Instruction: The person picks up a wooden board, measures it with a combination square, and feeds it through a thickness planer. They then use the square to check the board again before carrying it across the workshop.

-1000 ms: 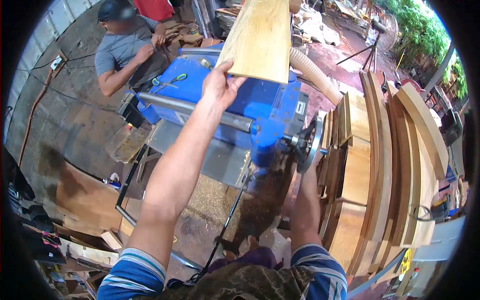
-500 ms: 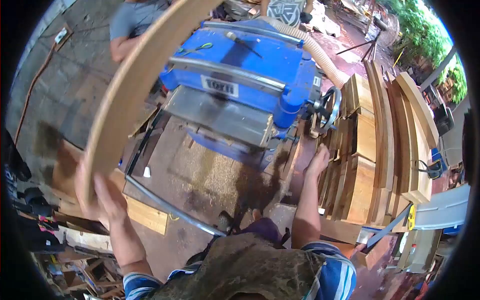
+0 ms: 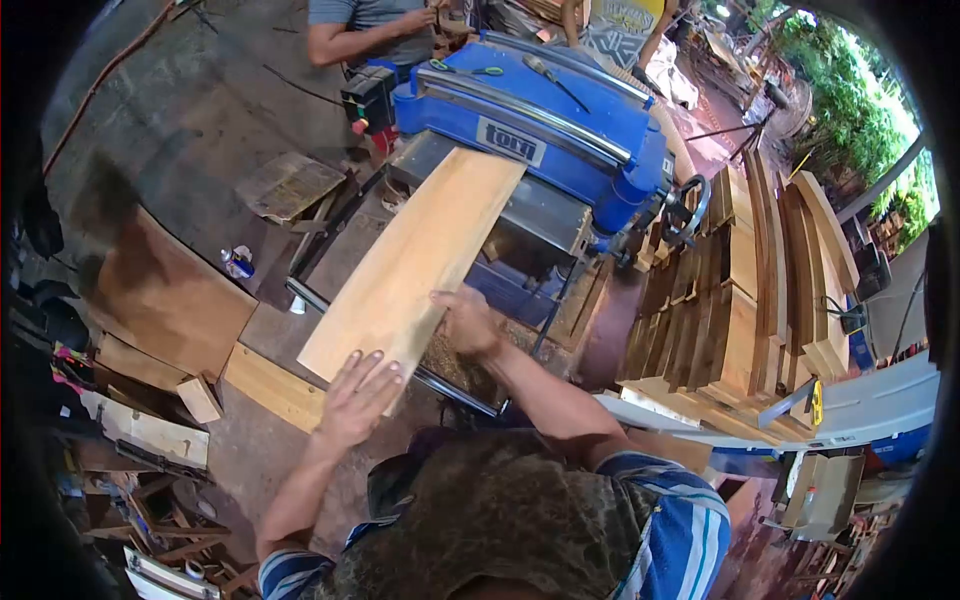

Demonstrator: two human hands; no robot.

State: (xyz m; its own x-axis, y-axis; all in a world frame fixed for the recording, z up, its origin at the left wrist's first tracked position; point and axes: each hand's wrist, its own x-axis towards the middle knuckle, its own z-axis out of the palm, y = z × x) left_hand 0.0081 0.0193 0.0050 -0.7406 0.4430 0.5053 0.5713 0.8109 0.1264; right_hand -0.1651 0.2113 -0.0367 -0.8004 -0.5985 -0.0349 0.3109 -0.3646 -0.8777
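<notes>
A long, pale wooden board (image 3: pixel 410 255) lies flat, its far end on the metal bed (image 3: pixel 545 215) of a blue thickness planer (image 3: pixel 590 125), right at the front of the machine's body. My left hand (image 3: pixel 352 402) rests on the near end of the board with fingers stretched out and apart. On the board's right edge, my right hand (image 3: pixel 468 320) is closed, thumb on top and the other fingers mostly hidden beneath.
Stacked lumber (image 3: pixel 740 290) stands right of the planer, near its handwheel (image 3: pixel 688 210). Scissors (image 3: pixel 465 69) and a brush (image 3: pixel 555 82) lie on top of the machine. One person (image 3: pixel 370 30) stands behind it at left, another (image 3: pixel 620 30) at the back. Brown sheet (image 3: pixel 175 290) lies on the left floor.
The board has come down from a raised, tilted position at left onto the planer bed. My right hand has moved from beside the lumber stack to the board's edge; my left hand now lies flat.
</notes>
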